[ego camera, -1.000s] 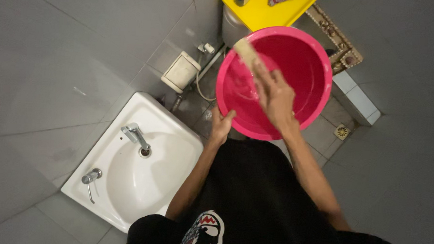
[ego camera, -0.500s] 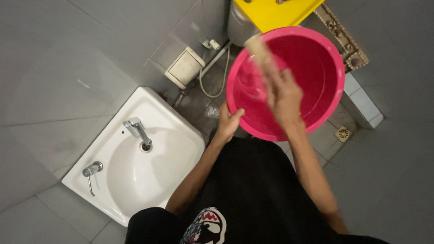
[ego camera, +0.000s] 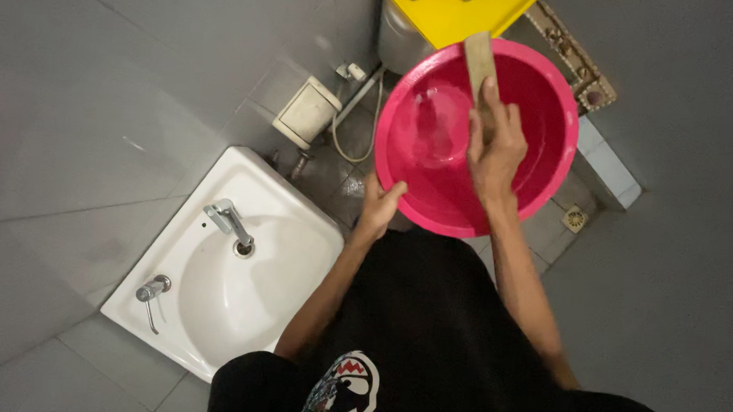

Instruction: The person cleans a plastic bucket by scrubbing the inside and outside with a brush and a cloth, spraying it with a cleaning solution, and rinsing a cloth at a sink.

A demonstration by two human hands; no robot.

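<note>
Left hand point(ego camera: 376, 208) grips the near rim of the pink basin point(ego camera: 538, 167); right hand point(ego camera: 493, 149) fingers wrap the brush point(ego camera: 478, 62), pointing far

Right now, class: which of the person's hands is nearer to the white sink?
Left. The left hand grips the near rim of the pink basin, just right of the white sink. The right hand is farther away, inside the basin, holding a tan brush.

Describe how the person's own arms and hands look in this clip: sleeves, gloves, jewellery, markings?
Both arms are bare from the elbow down; no sleeves reach the forearms. The left hand and right hand wear no gloves, and no rings, watch or markings show. The body below wears a black top with a cartoon print in white, red and teal.
</note>
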